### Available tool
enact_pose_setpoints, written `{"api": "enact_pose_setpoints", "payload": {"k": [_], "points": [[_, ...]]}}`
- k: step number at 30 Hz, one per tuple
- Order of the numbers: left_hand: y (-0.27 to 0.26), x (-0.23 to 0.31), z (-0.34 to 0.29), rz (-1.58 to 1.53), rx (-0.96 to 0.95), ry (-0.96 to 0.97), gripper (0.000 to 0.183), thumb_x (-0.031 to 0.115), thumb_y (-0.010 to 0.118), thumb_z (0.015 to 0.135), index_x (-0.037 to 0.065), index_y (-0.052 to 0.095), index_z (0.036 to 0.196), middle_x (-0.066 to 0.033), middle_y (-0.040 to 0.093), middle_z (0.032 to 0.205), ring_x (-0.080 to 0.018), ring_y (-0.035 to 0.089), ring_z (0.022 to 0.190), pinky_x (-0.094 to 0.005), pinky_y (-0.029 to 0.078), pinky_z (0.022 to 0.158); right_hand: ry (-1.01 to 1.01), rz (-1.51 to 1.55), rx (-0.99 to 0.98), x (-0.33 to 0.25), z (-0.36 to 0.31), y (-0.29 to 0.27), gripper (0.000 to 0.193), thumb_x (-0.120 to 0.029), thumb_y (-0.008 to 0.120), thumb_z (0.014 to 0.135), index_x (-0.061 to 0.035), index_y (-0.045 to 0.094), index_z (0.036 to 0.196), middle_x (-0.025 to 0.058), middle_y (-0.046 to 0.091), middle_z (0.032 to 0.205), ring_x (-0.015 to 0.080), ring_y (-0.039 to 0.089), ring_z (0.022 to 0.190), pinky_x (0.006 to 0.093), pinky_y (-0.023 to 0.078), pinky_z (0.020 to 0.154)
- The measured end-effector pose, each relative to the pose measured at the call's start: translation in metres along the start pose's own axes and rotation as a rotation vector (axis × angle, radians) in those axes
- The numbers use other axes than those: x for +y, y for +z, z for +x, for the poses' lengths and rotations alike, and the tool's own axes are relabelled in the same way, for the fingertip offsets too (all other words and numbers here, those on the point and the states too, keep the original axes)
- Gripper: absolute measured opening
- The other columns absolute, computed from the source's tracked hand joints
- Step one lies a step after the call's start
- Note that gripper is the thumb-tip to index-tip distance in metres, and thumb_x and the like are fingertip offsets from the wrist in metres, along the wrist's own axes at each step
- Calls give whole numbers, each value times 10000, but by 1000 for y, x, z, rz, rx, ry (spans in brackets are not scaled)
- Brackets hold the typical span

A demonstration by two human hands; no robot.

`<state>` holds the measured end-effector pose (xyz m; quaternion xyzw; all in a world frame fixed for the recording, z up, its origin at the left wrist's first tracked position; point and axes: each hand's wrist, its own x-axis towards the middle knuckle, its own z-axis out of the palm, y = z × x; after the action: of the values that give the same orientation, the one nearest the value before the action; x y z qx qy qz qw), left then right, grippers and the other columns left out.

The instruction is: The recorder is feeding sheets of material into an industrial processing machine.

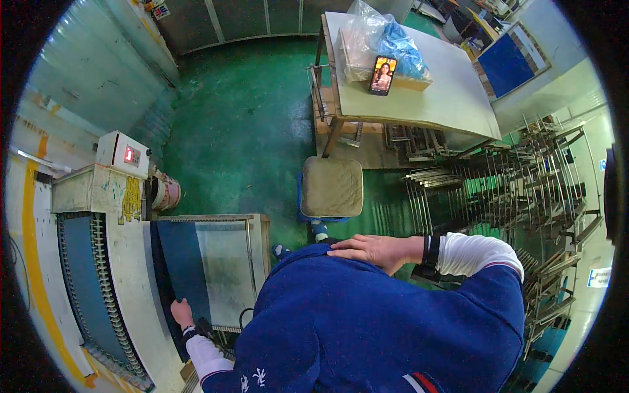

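Observation:
My left hand (pixel 181 312) reaches out at the lower left, its fingers curled together over a dark blue sheet (pixel 167 281). Whatever lies between those fingers, if anything, is hidden. The sheet hangs beside a pale machine (pixel 118 245), next to a lighter blue strip (pixel 185 262) on a low metal-framed table (pixel 226 259). My right hand (pixel 373 252) lies flat on the blue clothing over my lap, fingers stretched and holding nothing.
A padded stool (pixel 333 188) stands ahead of me. Beyond it, a white-topped table (pixel 445 98) carries a phone (pixel 382 75) and plastic bags (pixel 386 42). Metal racks (pixel 485 190) crowd the right side. A control box (pixel 124 154) and a bucket (pixel 166 192) are at the left.

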<state>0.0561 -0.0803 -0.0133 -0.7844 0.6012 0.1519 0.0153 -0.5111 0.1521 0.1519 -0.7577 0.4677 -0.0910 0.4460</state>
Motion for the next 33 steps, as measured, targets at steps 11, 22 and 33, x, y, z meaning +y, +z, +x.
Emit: {"api": "enact_pose_setpoints", "payload": {"k": [11,22,33], "points": [[9,-14,4,82,78,65,290,190,596,758,-57,604,909,-238,603,885,-388,567,848,-434,445,708,-42,-9,26,2,-1,2,980,-245,686,577,-143,137,1383,163,252,1353,333,380,1125,411,308,982],[10,-18,5,26,0,58,258,188,582,777,-17,618,930,-201,620,877,-356,598,788,-426,450,673,-52,6,42,-1,-2,3,959,-247,678,591,-142,144,1380,161,255,1350,330,385,1118,409,306,984],[17,-30,10,57,18,28,269,187,578,789,-16,608,962,-202,615,916,-363,584,834,-422,448,697,-46,8,15,-5,0,1,999,-250,699,570,-155,128,1384,149,244,1357,330,391,1110,410,305,985]]}}
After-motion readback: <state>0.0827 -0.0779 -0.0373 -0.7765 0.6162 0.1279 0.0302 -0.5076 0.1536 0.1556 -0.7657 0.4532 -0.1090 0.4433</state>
